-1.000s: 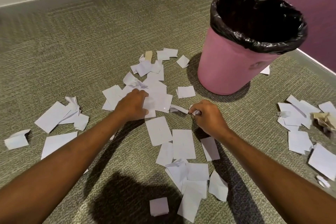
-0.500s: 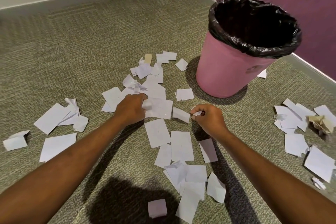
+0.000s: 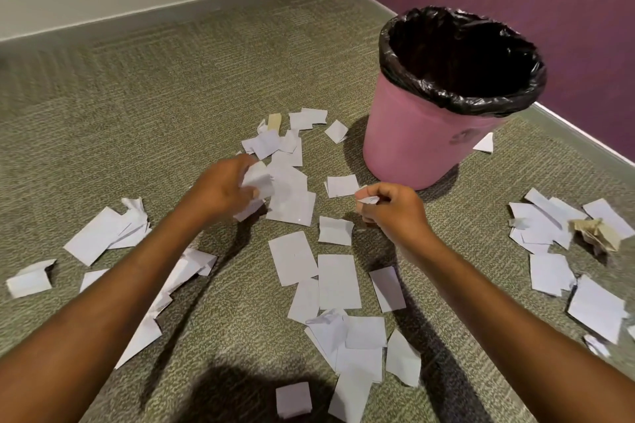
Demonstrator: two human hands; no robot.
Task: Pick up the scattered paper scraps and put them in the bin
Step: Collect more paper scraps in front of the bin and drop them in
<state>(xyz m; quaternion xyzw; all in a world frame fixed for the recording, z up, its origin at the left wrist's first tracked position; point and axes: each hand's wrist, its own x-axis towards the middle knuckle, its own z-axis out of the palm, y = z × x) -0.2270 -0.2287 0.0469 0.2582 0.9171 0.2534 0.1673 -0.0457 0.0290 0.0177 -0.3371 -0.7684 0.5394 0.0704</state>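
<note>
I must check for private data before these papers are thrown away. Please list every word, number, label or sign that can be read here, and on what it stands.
None is readable.
Pink bin: a faint round mark on its wall, too blurred to read.
Small scrap pinched in the right hand: possible faint grey marks, too small to read.
Other paper scraps: they look blank.

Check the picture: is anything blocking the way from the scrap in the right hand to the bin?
Nothing visible does. The right hand pinches a small scrap just short of the pink bin, whose lined mouth is open. Only a flat scrap lies on the carpet between them.
</note>
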